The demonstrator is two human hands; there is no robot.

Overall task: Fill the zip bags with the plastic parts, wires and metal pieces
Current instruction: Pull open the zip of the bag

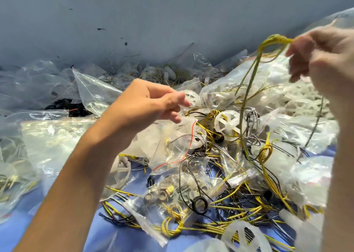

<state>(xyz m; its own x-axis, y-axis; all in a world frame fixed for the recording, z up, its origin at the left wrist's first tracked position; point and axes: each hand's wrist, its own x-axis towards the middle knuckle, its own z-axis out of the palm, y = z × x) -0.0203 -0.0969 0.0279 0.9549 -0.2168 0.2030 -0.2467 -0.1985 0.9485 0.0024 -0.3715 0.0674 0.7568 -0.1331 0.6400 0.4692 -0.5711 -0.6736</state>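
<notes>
My left hand (pixel 151 100) pinches the top of a clear zip bag (pixel 168 146) with a red seal line, holding it above the pile. High at the right, my right hand (pixel 321 58) pinches a yellow-green wire bundle (pixel 249 83), and its strands hang down into the heap. Below them lie a white plastic wheel (pixel 228 123), a black ring (pixel 200 205), tangled yellow and black wires (pixel 249 209), and a small bag of metal pieces (pixel 166 194).
Many clear bags (pixel 47 142), some filled with white plastic parts (pixel 287 91), cover the blue cloth (pixel 107 236). A grey-blue wall (pixel 134 22) rises behind the pile. Another white wheel (pixel 247 236) sits at the bottom edge.
</notes>
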